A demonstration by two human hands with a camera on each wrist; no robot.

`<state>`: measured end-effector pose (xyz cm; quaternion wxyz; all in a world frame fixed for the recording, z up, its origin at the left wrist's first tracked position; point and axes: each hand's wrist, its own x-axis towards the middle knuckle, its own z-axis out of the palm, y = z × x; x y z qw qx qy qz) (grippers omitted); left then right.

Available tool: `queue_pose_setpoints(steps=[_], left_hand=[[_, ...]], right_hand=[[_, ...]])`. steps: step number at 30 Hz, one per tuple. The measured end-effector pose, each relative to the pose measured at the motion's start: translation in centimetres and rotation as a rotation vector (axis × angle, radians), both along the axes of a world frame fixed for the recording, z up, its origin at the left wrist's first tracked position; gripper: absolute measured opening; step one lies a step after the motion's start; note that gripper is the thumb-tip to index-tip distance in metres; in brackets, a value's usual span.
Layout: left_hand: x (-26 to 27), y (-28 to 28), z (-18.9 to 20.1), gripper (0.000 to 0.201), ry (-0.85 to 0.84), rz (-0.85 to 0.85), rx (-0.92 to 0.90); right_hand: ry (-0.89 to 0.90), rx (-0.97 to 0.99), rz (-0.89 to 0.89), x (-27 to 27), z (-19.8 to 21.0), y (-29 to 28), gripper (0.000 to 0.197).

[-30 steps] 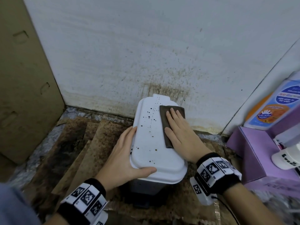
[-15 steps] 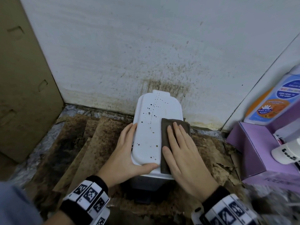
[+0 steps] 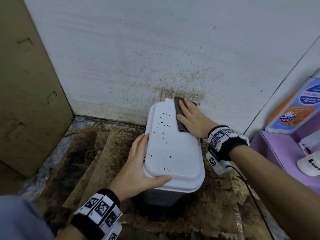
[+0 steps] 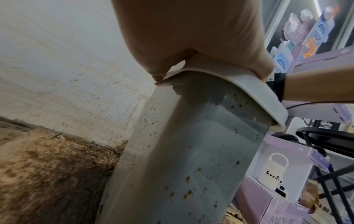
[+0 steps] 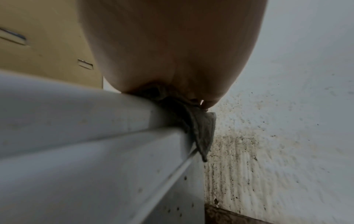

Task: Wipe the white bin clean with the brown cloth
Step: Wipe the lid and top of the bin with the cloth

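The white bin [image 3: 173, 146] stands against the stained wall, its lid speckled with dark spots down the middle. My right hand [image 3: 190, 116] lies flat on the brown cloth [image 3: 180, 118] and presses it onto the lid's far right corner. In the right wrist view the cloth [image 5: 203, 133] hangs over the edge of the bin [image 5: 76, 121] under the right hand [image 5: 172, 53]. My left hand [image 3: 138, 163] grips the lid's near left corner, thumb on top and fingers along the side. The left wrist view shows the left hand [image 4: 191, 37] on the rim of the spotted bin [image 4: 191, 151].
A dirty white wall [image 3: 173, 66] rises right behind the bin. A cardboard panel [image 3: 26, 101] closes off the left. Stained cardboard sheets [image 3: 103, 153] cover the floor. On the right are a purple box [image 3: 285, 153], a cleaner bottle [image 3: 297, 108] and a white container [image 3: 310, 163].
My right hand drew the cloth toward me along the lid's right side, then pushed it back to the far corner by the wall. The left hand stayed on the lid.
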<state>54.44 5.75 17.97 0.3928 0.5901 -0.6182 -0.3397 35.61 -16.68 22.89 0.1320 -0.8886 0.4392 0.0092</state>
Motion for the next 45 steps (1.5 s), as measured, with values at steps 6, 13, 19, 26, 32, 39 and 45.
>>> queue_pose_setpoints(steps=[6, 13, 19, 26, 32, 39, 45], left_hand=[[0.2, 0.1, 0.0, 0.129, -0.035, -0.001, 0.002], [0.1, 0.1, -0.2, 0.13, -0.043, 0.003, -0.004], [-0.2, 0.2, -0.4, 0.131, -0.007, 0.009, -0.013], [-0.1, 0.1, -0.4, 0.13, 0.001, 0.002, -0.009], [-0.1, 0.0, -0.1, 0.129, 0.005, 0.007, -0.011], [-0.2, 0.0, -0.3, 0.13, -0.002, 0.002, -0.005], [-0.2, 0.2, -0.2, 0.13, -0.007, -0.001, -0.022]], right_hand=[[-0.009, -0.042, 0.001, -0.7, -0.1, 2.3, 0.067], [-0.128, -0.101, 0.005, -2.6, -0.2, 13.3, 0.073], [-0.24, -0.08, -0.035, -3.6, -1.1, 18.0, 0.065], [-0.123, -0.07, 0.012, -2.6, -0.7, 10.3, 0.08], [0.004, -0.049, 0.01, -0.1, -0.8, 1.0, 0.071], [-0.076, -0.072, 0.0, 0.5, 0.1, -0.3, 0.061], [-0.089, -0.106, 0.007, -0.7, 0.1, 3.2, 0.063]])
